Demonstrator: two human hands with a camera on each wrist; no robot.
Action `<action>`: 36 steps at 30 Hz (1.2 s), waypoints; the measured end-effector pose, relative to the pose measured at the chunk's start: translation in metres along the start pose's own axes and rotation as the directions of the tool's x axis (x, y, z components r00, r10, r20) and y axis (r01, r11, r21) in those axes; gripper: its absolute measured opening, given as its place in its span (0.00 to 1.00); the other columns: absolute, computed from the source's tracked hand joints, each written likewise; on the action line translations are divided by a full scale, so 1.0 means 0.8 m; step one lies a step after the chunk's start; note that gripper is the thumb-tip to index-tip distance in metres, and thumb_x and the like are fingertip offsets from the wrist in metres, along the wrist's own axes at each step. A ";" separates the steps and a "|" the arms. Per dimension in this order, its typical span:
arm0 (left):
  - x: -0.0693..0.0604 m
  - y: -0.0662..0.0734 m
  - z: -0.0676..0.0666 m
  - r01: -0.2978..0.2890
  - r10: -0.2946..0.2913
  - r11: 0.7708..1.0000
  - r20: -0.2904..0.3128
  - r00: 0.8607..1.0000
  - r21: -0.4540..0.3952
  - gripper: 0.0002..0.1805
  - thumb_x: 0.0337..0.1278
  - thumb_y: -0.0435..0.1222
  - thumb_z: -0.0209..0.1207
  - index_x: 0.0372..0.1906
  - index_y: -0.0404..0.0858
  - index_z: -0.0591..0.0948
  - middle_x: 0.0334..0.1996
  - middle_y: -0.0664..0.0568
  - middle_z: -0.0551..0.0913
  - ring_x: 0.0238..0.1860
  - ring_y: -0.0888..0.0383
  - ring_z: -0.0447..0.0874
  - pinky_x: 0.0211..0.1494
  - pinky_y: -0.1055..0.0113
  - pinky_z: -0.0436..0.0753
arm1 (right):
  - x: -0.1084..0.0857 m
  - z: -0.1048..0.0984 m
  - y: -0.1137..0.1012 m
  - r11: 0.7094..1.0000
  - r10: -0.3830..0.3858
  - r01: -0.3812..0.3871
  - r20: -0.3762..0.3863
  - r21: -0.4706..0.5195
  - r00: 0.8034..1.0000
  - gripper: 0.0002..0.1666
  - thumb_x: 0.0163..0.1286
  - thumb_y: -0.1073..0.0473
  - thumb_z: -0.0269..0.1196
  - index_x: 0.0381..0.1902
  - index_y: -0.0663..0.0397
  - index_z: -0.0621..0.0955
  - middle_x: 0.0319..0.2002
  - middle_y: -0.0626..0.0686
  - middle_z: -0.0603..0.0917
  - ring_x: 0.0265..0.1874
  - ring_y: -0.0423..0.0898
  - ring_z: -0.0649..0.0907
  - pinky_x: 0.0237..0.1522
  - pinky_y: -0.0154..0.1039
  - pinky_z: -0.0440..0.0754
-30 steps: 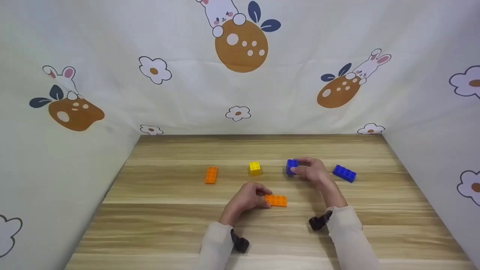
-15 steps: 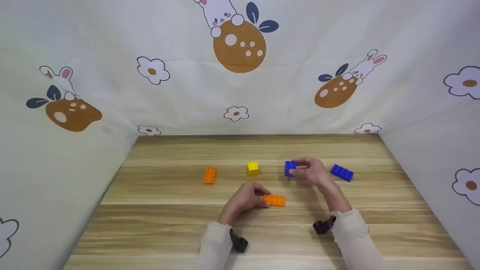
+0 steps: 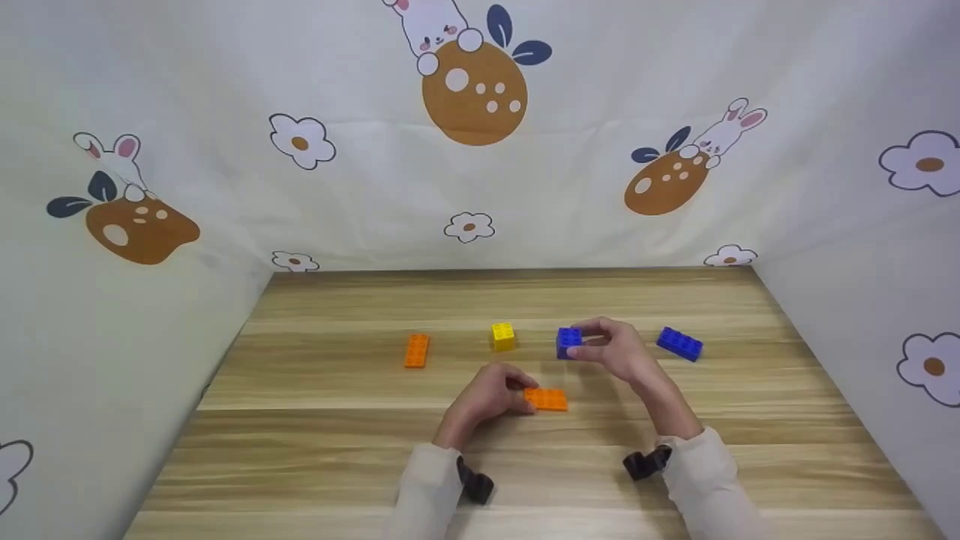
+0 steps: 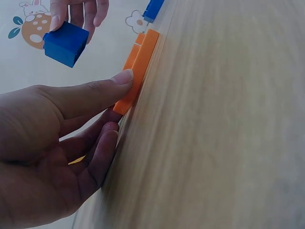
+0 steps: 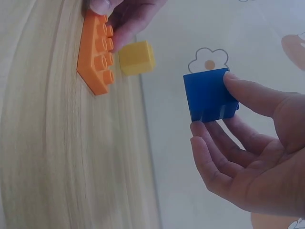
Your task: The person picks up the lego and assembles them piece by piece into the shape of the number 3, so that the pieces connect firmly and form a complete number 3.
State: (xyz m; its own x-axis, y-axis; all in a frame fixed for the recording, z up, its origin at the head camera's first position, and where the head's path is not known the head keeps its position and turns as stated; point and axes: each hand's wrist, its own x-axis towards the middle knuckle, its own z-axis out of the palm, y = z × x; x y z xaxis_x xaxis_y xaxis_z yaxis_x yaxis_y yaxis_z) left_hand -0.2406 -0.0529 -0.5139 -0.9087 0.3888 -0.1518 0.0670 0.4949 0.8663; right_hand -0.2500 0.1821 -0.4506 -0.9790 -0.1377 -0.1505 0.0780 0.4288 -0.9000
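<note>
My left hand [image 3: 491, 393] pinches the left end of a flat orange building brick [image 3: 550, 400] with two rows of studs, lying on the table. In the left wrist view the thumb presses on one side of that orange brick [image 4: 138, 71]. A square blue building brick [image 3: 568, 343] is held by my right hand [image 3: 616, 349], between thumb and fingertips. The right wrist view has this blue brick [image 5: 209, 95] lifted off the table, studs mostly hidden. It is behind and slightly right of the orange brick, apart from it.
A yellow square brick [image 3: 502, 337] stands behind the left hand. Another flat orange brick [image 3: 417, 351] lies to the left, and a longer blue brick [image 3: 679, 343] lies to the right. Patterned cloth [image 3: 375, 195] encloses the wooden table [image 3: 315, 450] at the back and sides.
My right hand has lifted the square blue brick and brought it a little left and nearer to me. The left hand keeps its hold on the orange brick; the view has shifted slightly.
</note>
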 end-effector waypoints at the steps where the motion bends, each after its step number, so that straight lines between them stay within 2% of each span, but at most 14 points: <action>1: 0.000 0.000 0.000 -0.006 0.006 1.000 0.001 1.000 -0.001 0.16 0.46 0.32 0.75 0.44 0.40 0.89 0.41 0.51 0.90 0.41 0.61 0.82 0.53 0.62 0.83 | -0.001 0.001 0.000 1.000 -0.004 0.004 0.001 0.001 1.000 0.28 0.65 0.57 0.71 0.61 0.58 0.79 0.59 0.64 0.81 0.58 0.57 0.83 0.60 0.54 0.80; 7: 0.002 -0.001 0.000 -0.018 0.018 1.000 0.004 1.000 0.001 0.16 0.46 0.32 0.75 0.44 0.39 0.89 0.41 0.50 0.90 0.40 0.60 0.81 0.52 0.61 0.83 | -0.008 0.004 -0.004 1.000 -0.007 0.007 0.013 -0.001 1.000 0.27 0.64 0.56 0.71 0.60 0.56 0.80 0.57 0.63 0.83 0.57 0.56 0.83 0.58 0.50 0.83; 13: 0.001 -0.002 -0.003 0.010 -0.010 1.000 0.004 1.000 -0.016 0.14 0.47 0.32 0.75 0.43 0.42 0.89 0.40 0.53 0.89 0.38 0.60 0.80 0.49 0.64 0.83 | -0.011 0.012 -0.004 0.999 -0.036 0.036 0.031 -0.002 0.999 0.26 0.63 0.59 0.72 0.58 0.60 0.80 0.55 0.64 0.83 0.52 0.54 0.86 0.52 0.45 0.85; 25: 0.003 -0.002 -0.001 0.008 -0.008 1.000 0.011 1.000 -0.022 0.14 0.47 0.32 0.75 0.43 0.41 0.89 0.39 0.53 0.89 0.37 0.61 0.80 0.46 0.67 0.82 | -0.017 0.024 0.004 0.999 -0.023 0.025 0.061 -0.041 0.998 0.26 0.63 0.61 0.71 0.58 0.63 0.79 0.54 0.66 0.84 0.52 0.56 0.86 0.53 0.47 0.85; 32: 0.002 0.000 -0.002 0.034 -0.034 0.999 -0.002 0.999 -0.002 0.14 0.47 0.33 0.75 0.43 0.43 0.89 0.39 0.54 0.88 0.37 0.60 0.77 0.47 0.66 0.80 | -0.020 0.027 0.012 0.998 -0.052 0.055 0.097 -0.037 0.994 0.27 0.62 0.63 0.72 0.58 0.66 0.79 0.54 0.68 0.84 0.51 0.57 0.86 0.49 0.46 0.86; 36: 0.001 0.001 -0.002 0.018 -0.018 1.000 0.000 1.000 0.008 0.15 0.47 0.34 0.75 0.43 0.43 0.89 0.39 0.54 0.88 0.37 0.60 0.77 0.46 0.67 0.79 | -0.020 0.028 0.017 0.999 -0.038 0.041 0.103 -0.031 0.994 0.26 0.61 0.65 0.71 0.57 0.66 0.79 0.54 0.68 0.84 0.50 0.56 0.87 0.46 0.45 0.87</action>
State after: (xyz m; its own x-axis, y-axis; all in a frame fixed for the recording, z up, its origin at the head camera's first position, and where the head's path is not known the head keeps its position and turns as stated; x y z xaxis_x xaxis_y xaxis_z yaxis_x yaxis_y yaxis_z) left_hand -0.2418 -0.0532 -0.5126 -0.9098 0.3799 -0.1670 0.0543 0.5080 0.8596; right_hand -0.2290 0.1699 -0.4697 -0.9566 -0.2450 -0.1578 0.0318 0.4506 -0.8922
